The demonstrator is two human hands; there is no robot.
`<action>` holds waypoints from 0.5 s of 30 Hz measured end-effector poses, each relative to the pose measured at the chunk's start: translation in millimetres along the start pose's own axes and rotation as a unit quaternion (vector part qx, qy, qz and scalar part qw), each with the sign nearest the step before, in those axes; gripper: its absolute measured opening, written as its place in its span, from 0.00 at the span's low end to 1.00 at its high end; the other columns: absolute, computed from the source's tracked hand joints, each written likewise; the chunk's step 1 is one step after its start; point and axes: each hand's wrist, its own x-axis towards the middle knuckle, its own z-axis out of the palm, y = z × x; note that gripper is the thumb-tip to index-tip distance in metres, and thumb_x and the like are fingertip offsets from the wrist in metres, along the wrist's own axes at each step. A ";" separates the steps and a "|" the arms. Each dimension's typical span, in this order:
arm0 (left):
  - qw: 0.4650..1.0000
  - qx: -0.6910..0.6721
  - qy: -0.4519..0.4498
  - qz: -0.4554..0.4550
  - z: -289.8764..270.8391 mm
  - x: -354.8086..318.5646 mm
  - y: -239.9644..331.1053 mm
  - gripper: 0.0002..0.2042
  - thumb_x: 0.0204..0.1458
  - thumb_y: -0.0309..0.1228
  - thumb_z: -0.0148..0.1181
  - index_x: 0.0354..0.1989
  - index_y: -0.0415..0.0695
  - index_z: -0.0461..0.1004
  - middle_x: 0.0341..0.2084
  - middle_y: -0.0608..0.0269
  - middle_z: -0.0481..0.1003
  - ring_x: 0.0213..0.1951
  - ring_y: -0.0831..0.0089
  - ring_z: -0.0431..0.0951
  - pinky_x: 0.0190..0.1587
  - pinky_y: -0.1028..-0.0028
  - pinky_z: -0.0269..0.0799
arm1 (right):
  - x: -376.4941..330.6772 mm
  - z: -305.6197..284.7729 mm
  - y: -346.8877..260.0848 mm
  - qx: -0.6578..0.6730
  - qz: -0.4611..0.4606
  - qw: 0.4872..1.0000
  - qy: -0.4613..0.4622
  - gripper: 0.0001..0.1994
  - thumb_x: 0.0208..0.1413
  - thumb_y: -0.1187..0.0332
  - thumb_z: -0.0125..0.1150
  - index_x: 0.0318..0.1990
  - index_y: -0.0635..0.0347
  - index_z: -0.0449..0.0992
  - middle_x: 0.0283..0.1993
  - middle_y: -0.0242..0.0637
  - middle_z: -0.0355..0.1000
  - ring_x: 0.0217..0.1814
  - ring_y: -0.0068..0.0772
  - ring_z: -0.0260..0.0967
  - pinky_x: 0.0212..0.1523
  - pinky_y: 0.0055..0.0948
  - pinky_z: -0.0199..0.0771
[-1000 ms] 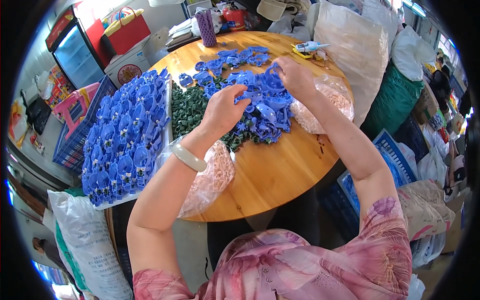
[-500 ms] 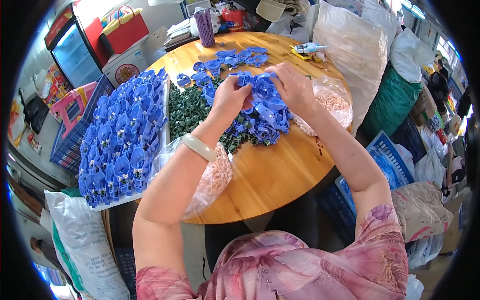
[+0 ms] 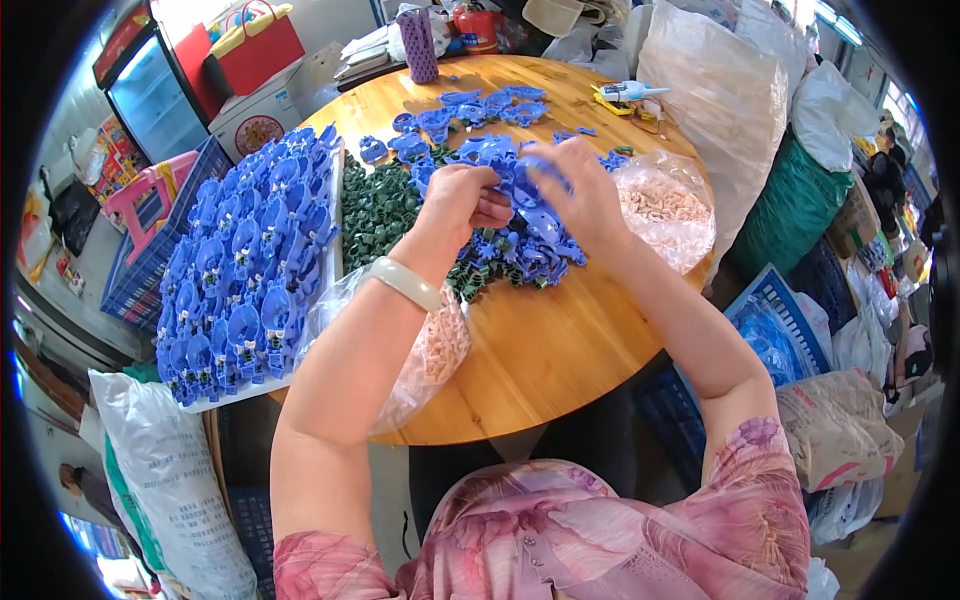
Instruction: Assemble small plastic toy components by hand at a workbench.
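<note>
Over the middle of a round wooden table (image 3: pixel 560 370), both hands hover at a heap of blue plastic parts (image 3: pixel 535 240). My left hand (image 3: pixel 462 205), with a pale bangle on its wrist, is closed, fingertips pinched together; what they hold is hidden. Close by on the right, my right hand (image 3: pixel 590 195) curls over a blue plastic part (image 3: pixel 548 172), smeared by motion. Small dark green plastic pieces (image 3: pixel 380 210) lie left of and under the blue heap. To the left, a white tray (image 3: pixel 337 215) carries rows of blue assemblies (image 3: pixel 245 260).
Clear bags of pale pink pieces lie at the table's right (image 3: pixel 665 205) and near left (image 3: pixel 440 345). Loose blue parts (image 3: pixel 460 110), a purple lattice cylinder (image 3: pixel 418 45) and a white-and-blue tool (image 3: pixel 632 92) are farther back. Sacks (image 3: pixel 710 100) and crates (image 3: pixel 785 310) crowd the right.
My right hand has shifted slightly right and down, now blurred. The left hand has come a little lower, its fingers curled tighter. The view has shifted slightly.
</note>
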 end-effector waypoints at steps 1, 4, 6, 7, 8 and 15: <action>1.000 -0.001 0.003 0.000 -2.5 -0.1 -0.7 0.06 0.46 0.24 0.54 0.29 0.33 0.68 0.17 0.53 0.73 0.14 0.65 0.75 0.14 0.70 0.74 | 0.1 -5.7 -12.8 -0.029 -0.018 0.997 -0.073 0.12 0.54 0.61 0.55 0.42 0.56 0.74 0.40 0.42 0.71 0.42 0.43 0.68 0.41 0.33 0.68; 0.986 0.127 0.037 0.104 0.0 -8.4 0.6 0.07 0.45 0.24 0.53 0.30 0.31 0.68 0.17 0.54 0.73 0.13 0.67 0.74 0.13 0.72 0.71 | 2.8 4.2 5.0 0.069 0.133 0.989 -0.018 0.13 0.54 0.61 0.55 0.42 0.58 0.74 0.39 0.43 0.72 0.42 0.45 0.68 0.40 0.34 0.69; 0.978 0.143 0.054 0.141 4.0 -8.7 -1.1 0.06 0.46 0.25 0.55 0.29 0.34 0.68 0.17 0.56 0.72 0.13 0.69 0.74 0.15 0.74 0.72 | 0.0 6.3 4.2 0.013 0.107 0.994 -0.013 0.14 0.54 0.60 0.56 0.42 0.61 0.73 0.38 0.44 0.72 0.40 0.45 0.69 0.41 0.33 0.68; 0.968 0.159 0.073 0.178 3.4 -9.9 -1.6 0.06 0.47 0.26 0.56 0.28 0.36 0.68 0.16 0.57 0.72 0.13 0.70 0.73 0.16 0.75 0.73 | -1.0 8.4 0.4 -0.012 0.092 0.996 -0.012 0.15 0.54 0.59 0.56 0.42 0.62 0.73 0.37 0.45 0.72 0.40 0.44 0.69 0.42 0.33 0.68; 0.983 0.119 0.057 0.129 0.5 -7.0 -3.7 0.06 0.47 0.25 0.56 0.28 0.36 0.67 0.16 0.57 0.72 0.14 0.71 0.74 0.17 0.75 0.73 | -9.6 11.6 -8.9 -0.078 0.002 0.997 -0.028 0.17 0.54 0.59 0.56 0.46 0.60 0.71 0.39 0.46 0.71 0.42 0.46 0.69 0.43 0.35 0.68; 0.952 0.227 0.061 0.195 7.3 -14.0 -9.6 0.08 0.46 0.26 0.54 0.32 0.34 0.69 0.20 0.55 0.75 0.19 0.67 0.78 0.19 0.72 0.73 | -12.9 0.1 1.2 0.108 0.252 0.961 -0.039 0.18 0.59 0.56 0.49 0.45 0.63 0.70 0.27 0.42 0.72 0.29 0.37 0.71 0.34 0.33 0.69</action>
